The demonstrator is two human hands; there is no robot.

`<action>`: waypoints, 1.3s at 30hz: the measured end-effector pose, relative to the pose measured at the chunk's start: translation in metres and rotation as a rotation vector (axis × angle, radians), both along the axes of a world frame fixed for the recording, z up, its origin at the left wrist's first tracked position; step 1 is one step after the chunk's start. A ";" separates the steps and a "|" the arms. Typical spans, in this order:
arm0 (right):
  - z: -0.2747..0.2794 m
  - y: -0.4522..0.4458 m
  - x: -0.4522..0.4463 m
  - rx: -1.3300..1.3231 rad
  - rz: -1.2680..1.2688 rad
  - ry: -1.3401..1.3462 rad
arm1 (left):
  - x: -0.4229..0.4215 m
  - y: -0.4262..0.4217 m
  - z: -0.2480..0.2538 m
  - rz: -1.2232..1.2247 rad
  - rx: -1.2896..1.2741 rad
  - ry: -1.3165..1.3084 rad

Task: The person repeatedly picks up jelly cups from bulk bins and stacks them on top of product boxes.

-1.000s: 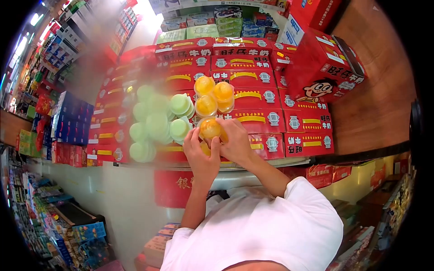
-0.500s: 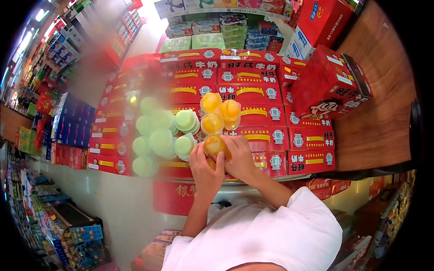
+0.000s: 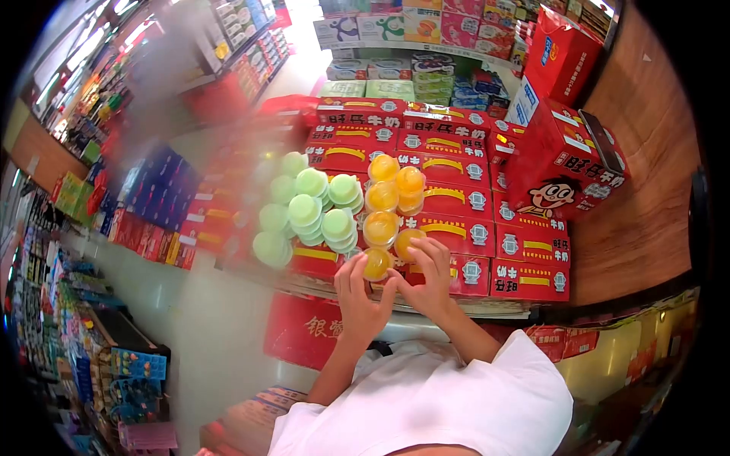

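Orange jelly-like cups with clear lids stand in small stacks (image 3: 381, 196) on red milk cartons (image 3: 449, 226). My left hand (image 3: 363, 298) curls its fingers and thumb around the front orange cup (image 3: 377, 264). My right hand (image 3: 430, 277) has its fingertips on another orange cup (image 3: 409, 244) just right of it, and its thumb points toward the front cup. Both thumbs come close together at the near side. Left of the orange cups stand stacks of pale green cups (image 3: 306, 211), the leftmost ones blurred by a smear.
A red milk carton with a cartoon face (image 3: 553, 196) stands at the right, beside a wooden surface (image 3: 639, 190). Stacked blue boxes (image 3: 157, 186) are at the left. Shelves of boxed goods (image 3: 411, 26) line the back. A red box (image 3: 304, 328) lies below the cartons' front edge.
The view has shifted, so the cartons appear further right and lower. My hands have spread apart slightly from around one orange cup; two orange cups now show at my fingertips.
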State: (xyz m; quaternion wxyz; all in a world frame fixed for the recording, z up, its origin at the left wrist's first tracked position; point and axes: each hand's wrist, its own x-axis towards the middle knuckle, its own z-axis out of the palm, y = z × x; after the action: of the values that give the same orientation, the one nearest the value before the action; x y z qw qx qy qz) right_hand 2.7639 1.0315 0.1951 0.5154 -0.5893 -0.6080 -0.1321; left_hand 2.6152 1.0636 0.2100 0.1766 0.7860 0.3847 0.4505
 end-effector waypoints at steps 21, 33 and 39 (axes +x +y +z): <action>-0.065 -0.197 -0.156 -0.359 1.024 0.162 | -0.125 -0.315 -0.047 0.284 -0.489 -0.070; -0.060 -0.288 -0.270 -0.351 1.415 0.070 | -0.174 -0.445 -0.018 0.785 -0.569 -0.089; -0.066 -0.337 -0.348 -0.310 1.668 0.037 | -0.223 -0.506 -0.018 1.024 -0.350 -0.277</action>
State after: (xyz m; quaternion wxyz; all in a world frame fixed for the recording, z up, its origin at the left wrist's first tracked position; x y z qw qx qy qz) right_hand 2.4163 0.6948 0.1289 0.3673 -0.0141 -0.8463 0.3856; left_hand 2.3921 0.5578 0.1917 0.1120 0.3913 0.7596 0.5073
